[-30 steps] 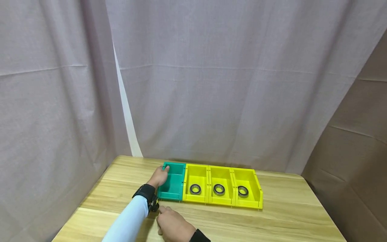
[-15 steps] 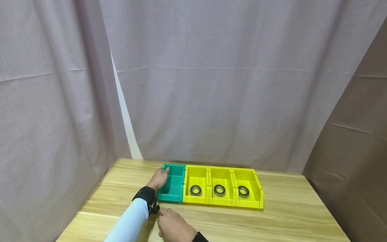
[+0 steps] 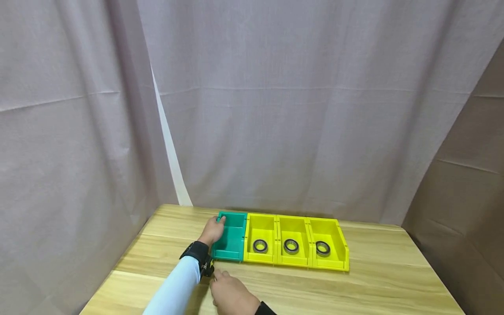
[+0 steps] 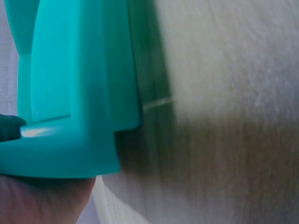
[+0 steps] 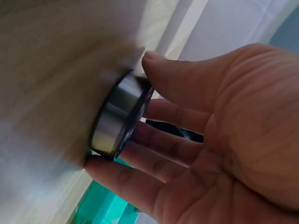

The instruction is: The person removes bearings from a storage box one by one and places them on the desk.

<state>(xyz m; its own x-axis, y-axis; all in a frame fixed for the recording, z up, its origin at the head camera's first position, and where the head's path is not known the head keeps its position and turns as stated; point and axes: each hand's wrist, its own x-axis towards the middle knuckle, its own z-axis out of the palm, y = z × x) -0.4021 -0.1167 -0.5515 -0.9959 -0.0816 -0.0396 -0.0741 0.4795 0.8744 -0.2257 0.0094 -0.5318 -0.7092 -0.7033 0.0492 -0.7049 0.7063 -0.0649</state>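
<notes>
My left hand grips the left wall of the green storage bin, thumb over its rim on the inside. In the left wrist view the green bin fills the left side, its near edge crossing the hand. My right hand is low over the table in front of the green bin. The right wrist view shows this hand holding a ball bearing on edge between thumb and fingers, close against the tabletop. In the head view the hand hides that bearing.
Three yellow bins adjoin the green one on its right, each with one bearing inside: the left bearing, middle bearing and right bearing. The wooden table extends around them. A grey curtain hangs behind the back edge.
The whole head view has shifted slightly. Both hands keep the same places relative to the bins.
</notes>
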